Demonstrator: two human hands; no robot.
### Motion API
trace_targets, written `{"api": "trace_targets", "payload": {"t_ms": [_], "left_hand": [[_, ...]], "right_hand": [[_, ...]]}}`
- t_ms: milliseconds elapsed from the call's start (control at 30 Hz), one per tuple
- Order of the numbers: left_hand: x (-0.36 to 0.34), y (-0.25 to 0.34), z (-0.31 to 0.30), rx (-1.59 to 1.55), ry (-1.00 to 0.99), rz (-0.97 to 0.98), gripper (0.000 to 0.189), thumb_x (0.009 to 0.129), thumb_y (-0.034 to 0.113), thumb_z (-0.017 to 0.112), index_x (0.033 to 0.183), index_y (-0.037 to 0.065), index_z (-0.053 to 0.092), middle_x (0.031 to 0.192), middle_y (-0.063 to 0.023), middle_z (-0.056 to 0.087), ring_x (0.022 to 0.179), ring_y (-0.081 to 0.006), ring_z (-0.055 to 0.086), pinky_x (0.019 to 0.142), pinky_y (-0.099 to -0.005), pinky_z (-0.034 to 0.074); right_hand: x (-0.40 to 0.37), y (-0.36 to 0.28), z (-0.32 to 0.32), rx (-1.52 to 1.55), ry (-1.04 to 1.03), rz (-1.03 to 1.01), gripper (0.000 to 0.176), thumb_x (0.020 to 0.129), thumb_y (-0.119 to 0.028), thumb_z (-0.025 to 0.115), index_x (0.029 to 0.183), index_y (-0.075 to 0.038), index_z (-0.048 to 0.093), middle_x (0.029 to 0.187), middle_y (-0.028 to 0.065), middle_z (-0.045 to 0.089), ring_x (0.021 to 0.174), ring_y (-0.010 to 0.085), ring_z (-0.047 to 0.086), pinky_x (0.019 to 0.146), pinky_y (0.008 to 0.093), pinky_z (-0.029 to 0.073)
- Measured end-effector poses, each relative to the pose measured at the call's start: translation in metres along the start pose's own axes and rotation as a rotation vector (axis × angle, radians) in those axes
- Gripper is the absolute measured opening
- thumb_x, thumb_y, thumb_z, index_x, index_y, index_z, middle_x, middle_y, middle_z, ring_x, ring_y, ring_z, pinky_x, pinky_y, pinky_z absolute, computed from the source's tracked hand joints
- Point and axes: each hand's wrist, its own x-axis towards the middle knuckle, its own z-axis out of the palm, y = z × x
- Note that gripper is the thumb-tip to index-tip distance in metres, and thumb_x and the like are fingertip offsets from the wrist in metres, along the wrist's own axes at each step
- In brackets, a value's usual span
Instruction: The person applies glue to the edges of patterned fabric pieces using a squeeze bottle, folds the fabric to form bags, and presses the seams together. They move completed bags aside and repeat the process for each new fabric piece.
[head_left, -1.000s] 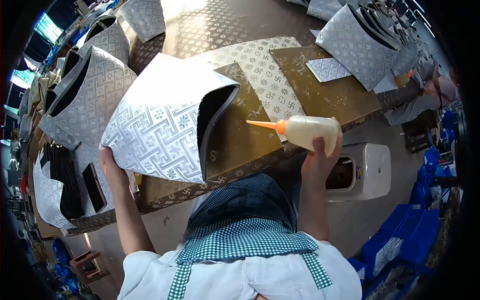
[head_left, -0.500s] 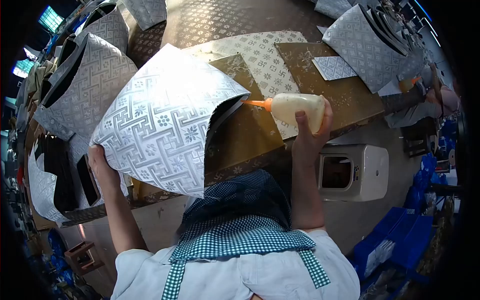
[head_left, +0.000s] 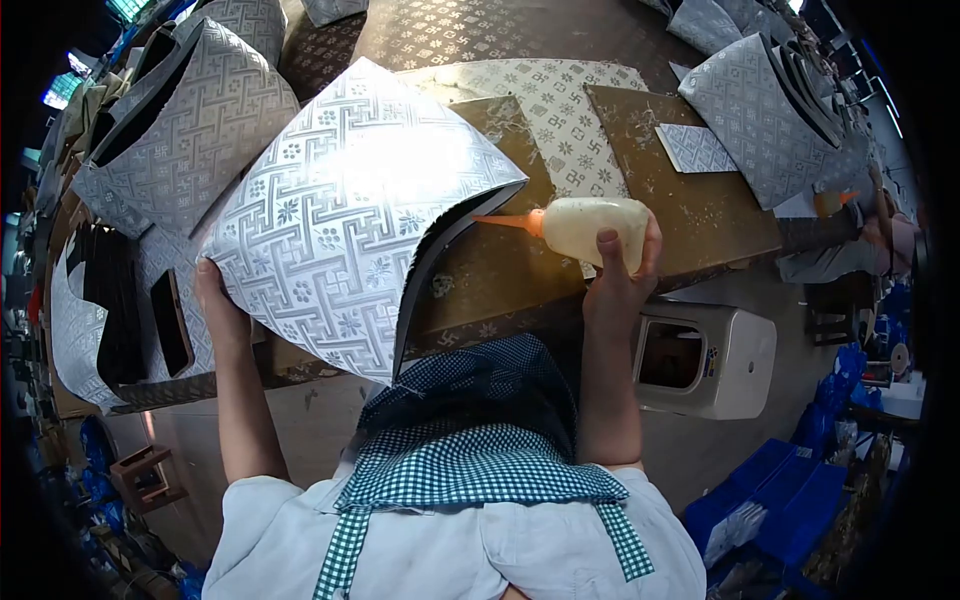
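Right hand [head_left: 622, 270] — squeeze bottle [head_left: 590, 228]; left hand [head_left: 222, 300] — patterned sheet [head_left: 350, 215].

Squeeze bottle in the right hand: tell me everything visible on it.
The squeeze bottle has a rounded, cloudy, pale yellowish body, apparently soft plastic, and a long, tapering orange nozzle with a wider collar. Its fill level can't be told. It lies nearly level above the brown board, nozzle toward the person's left. The right hand grips it near its base, thumb on the near side. The tip is at the dark edge of the silvery patterned piece; contact is unclear.
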Motion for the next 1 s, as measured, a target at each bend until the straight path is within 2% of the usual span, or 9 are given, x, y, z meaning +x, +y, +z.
{"api": "trace_targets", "payload": {"t_ms": [600, 1000], "left_hand": [[-0.001, -0.013, -0.007, -0.045, -0.008, -0.053, 0.062, 0.097, 0.049, 0.043, 0.126, -0.006, 0.050, 0.116, -0.0136, 0.061, 0.101, -0.0205, 0.062, 0.088, -0.0333, 0.048], [-0.003, -0.014, -0.005, -0.060, -0.007, -0.054, 0.064, 0.096, 0.050, 0.044, 0.127, -0.005, 0.049, 0.116, -0.0142, 0.061, 0.101, -0.0218, 0.062, 0.087, -0.0343, 0.049]], "right_hand": [[-0.012, -0.004, 0.016, 0.135, -0.051, 0.147, 0.063, 0.078, -0.019, 0.081, 0.130, -0.003, 0.048, 0.117, 0.0062, 0.057, 0.106, 0.0147, 0.055, 0.094, 0.0305, 0.046], [-0.026, -0.013, 0.023, 0.136, -0.184, 0.196, 0.058, 0.079, -0.019, 0.080, 0.127, -0.003, 0.051, 0.113, 0.0046, 0.058, 0.103, 0.0133, 0.056, 0.092, 0.0289, 0.047]]}}
